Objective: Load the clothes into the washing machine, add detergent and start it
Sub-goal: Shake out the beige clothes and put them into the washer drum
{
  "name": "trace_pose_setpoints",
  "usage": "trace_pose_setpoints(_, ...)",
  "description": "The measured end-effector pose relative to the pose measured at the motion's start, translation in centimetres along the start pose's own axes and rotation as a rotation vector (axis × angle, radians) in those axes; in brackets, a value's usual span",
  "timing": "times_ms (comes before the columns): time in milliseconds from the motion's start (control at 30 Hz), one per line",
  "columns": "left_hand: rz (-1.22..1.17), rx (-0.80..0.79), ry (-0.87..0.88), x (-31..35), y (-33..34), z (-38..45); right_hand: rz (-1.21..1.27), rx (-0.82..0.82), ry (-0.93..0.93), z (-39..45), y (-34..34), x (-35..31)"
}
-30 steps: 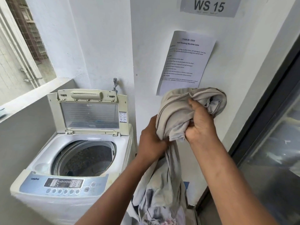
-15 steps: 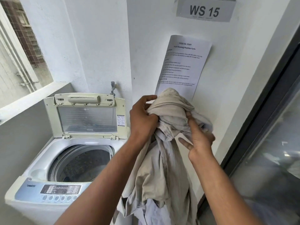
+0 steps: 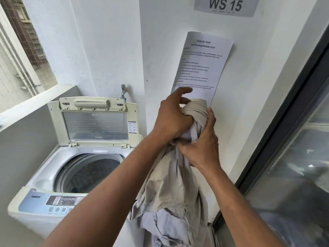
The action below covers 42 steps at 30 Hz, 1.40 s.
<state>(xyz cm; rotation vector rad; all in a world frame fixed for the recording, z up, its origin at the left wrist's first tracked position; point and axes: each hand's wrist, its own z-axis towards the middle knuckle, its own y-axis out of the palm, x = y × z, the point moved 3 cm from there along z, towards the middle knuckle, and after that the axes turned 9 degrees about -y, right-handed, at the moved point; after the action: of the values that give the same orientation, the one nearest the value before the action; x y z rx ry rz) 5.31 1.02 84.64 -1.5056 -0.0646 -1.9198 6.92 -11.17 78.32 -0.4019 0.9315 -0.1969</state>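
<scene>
A bundle of beige and pale grey clothes (image 3: 170, 186) hangs in front of the wall, to the right of the washing machine. My left hand (image 3: 170, 120) grips the top of the bundle, its forefinger and thumb lifted. My right hand (image 3: 201, 145) clasps the bundle just below and to the right. The white top-loading washing machine (image 3: 44, 177) stands at the lower left with its lid (image 3: 94, 122) raised upright. Its drum (image 3: 92, 173) is open and looks nearly bare. The control panel (image 3: 58, 202) runs along the front edge. No detergent is in view.
A printed instruction sheet (image 3: 203, 66) and a "WS 15" sign (image 3: 225, 5) hang on the white wall. A tap (image 3: 123, 90) sticks out above the machine. A window ledge (image 3: 35, 102) runs along the left. A dark-framed glass door (image 3: 293, 139) closes off the right.
Both hands have regathered the bundle: the left hand shifted to its top, the right hand dropped lower on it. The bundle stays held up beside the machine.
</scene>
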Motion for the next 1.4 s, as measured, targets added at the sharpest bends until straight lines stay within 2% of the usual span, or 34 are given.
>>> trace_pose_setpoints(100,0.000,-0.099,0.089,1.0,0.5,-0.6,0.125,0.112,0.109,0.8,0.0,0.8)
trace_pose_setpoints(200,-0.062,-0.150,0.106,0.3,0.5,-1.2,0.265,0.250,0.158,1.5,0.1,1.3)
trace_pose_setpoints(300,-0.160,-0.152,0.088,-2.0,-0.3,-2.0,0.450,0.401,0.236,2.4,0.2,2.1)
trace_pose_setpoints(400,-0.099,-0.117,0.057,-5.4,-0.9,-3.3,0.720,0.508,0.336,3.5,0.3,3.3)
trace_pose_setpoints(500,-0.063,-0.131,-0.042,-8.4,-1.1,-5.0,0.938,0.505,0.429,4.2,0.2,3.6)
trace_pose_setpoints(633,-0.069,-0.160,-0.016,-9.8,-0.8,-6.5,1.105,0.510,0.476,4.5,0.1,2.6)
trace_pose_setpoints(700,-0.002,-0.104,-0.054,-10.8,-0.6,-6.8,1.164,0.497,0.506,4.3,0.4,2.2)
trace_pose_setpoints(800,0.066,0.008,-0.247,-12.1,-0.7,-6.9,1.328,0.418,0.536,4.0,1.0,1.8)
trace_pose_setpoints(933,-0.054,0.078,-0.239,-11.7,-0.8,-6.4,1.523,0.265,0.542,3.6,1.4,1.7)
trace_pose_setpoints(1000,-0.121,0.119,-0.215,-10.8,-0.9,-6.0,1.590,0.256,0.529,3.5,1.3,2.0)
trace_pose_setpoints(1133,-0.235,0.179,-0.186,-9.9,-1.2,-5.4,1.483,0.286,0.587,2.6,0.5,3.0)
trace_pose_setpoints(1267,-0.339,0.248,-0.153,-8.9,-2.1,-4.7,1.200,0.244,0.759,0.2,0.1,5.4)
trace_pose_setpoints(1333,-0.374,0.292,-0.149,-8.4,-2.8,-4.1,1.020,0.250,0.731,-0.5,-0.1,6.5)
trace_pose_setpoints(1400,-0.395,0.318,-0.144,-7.8,-3.4,-3.6,0.742,0.272,0.590,-1.0,-0.7,7.0)
